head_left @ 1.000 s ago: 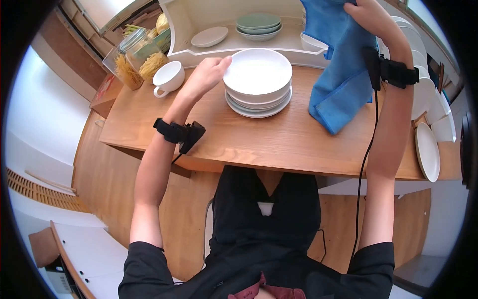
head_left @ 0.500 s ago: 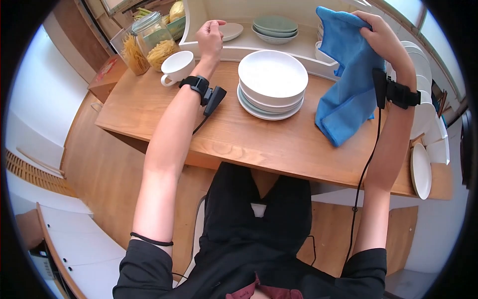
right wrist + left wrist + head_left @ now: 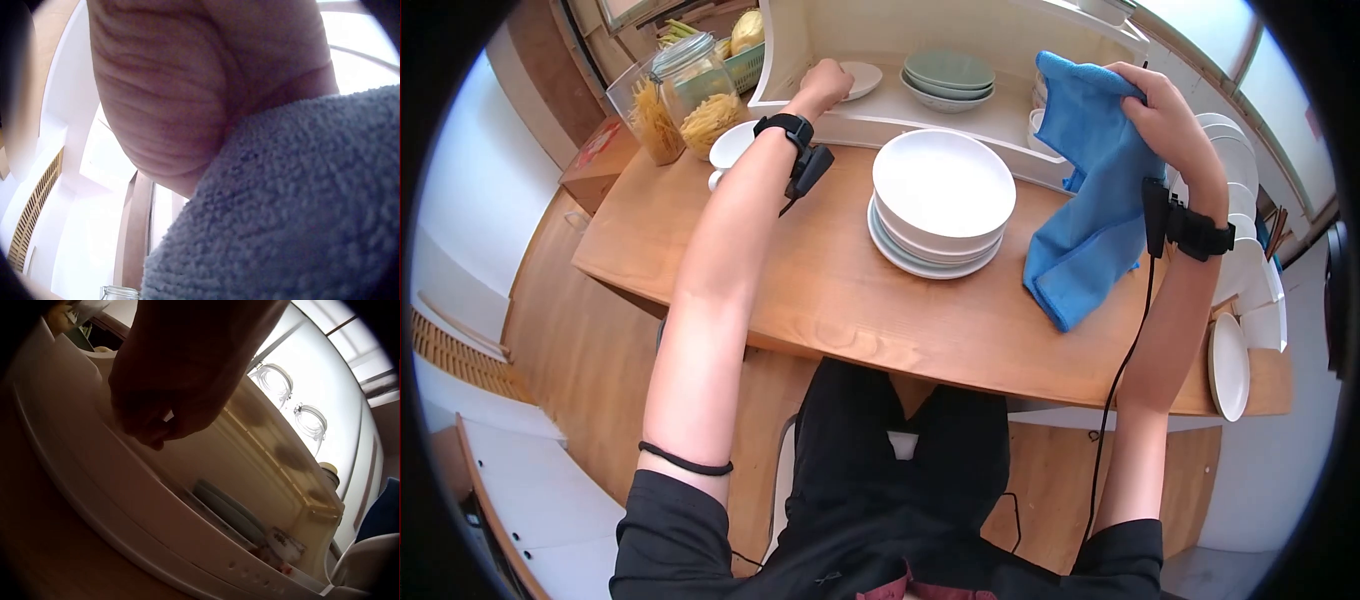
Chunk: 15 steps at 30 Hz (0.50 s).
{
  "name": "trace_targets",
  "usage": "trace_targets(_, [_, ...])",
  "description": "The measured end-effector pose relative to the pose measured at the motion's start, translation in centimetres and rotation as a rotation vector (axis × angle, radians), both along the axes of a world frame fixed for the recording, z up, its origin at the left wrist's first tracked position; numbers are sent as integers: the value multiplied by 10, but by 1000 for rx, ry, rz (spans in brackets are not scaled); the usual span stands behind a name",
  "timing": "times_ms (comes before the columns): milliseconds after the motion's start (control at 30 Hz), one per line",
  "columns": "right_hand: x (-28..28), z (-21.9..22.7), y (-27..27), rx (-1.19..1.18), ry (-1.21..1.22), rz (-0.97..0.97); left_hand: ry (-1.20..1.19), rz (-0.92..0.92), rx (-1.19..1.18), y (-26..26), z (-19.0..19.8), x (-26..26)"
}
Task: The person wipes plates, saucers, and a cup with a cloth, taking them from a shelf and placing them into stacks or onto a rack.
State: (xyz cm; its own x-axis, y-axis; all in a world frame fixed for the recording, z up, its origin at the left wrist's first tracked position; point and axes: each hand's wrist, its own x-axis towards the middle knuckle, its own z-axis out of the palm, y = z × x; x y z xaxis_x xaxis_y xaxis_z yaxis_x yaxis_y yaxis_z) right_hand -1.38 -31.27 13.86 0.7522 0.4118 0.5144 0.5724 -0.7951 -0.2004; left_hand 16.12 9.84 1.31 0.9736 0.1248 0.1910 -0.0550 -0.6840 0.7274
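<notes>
My left hand is over the front of the white shelf, beside a small white plate. In the left wrist view this hand has its fingers curled inward, with no object visible in them. At the right, my right hand grips the top of a blue cloth, which hangs down to the tabletop. The same cloth fills the lower right of the right wrist view, against the palm. Between the arms stands a stack of white plates and bowls.
Green bowls sit on the shelf. A white cup is partly behind my left forearm, near pasta jars. Upright dishes line the right side, and an oval plate leans near the table's right edge.
My left hand has moved from beside the plate stack, left and forward to the small plate on the shelf. The right hand keeps its grip on the cloth. The head view has shifted.
</notes>
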Motion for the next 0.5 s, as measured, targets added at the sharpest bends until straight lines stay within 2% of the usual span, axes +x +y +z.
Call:
trace_targets(67, [-2, 0, 2, -9, 25, -3, 41, 2, 340, -4, -5, 10])
trace_targets(100, [-2, 2, 3, -14, 50, -4, 38, -2, 334, -6, -10, 14])
trace_targets(167, [0, 2, 1, -17, 58, -9, -218, 107, 615, -7, -26, 17])
trace_targets(300, [3, -1, 1, 15, 55, 3, -76, 83, 593, -16, -16, -2])
trace_targets(367, [5, -2, 0, 9, 50, 12, 99, 43, 596, -12, -16, 0])
trace_targets(500, [2, 0, 7, -18, 73, 13, -27, 67, 558, -2, -35, 11])
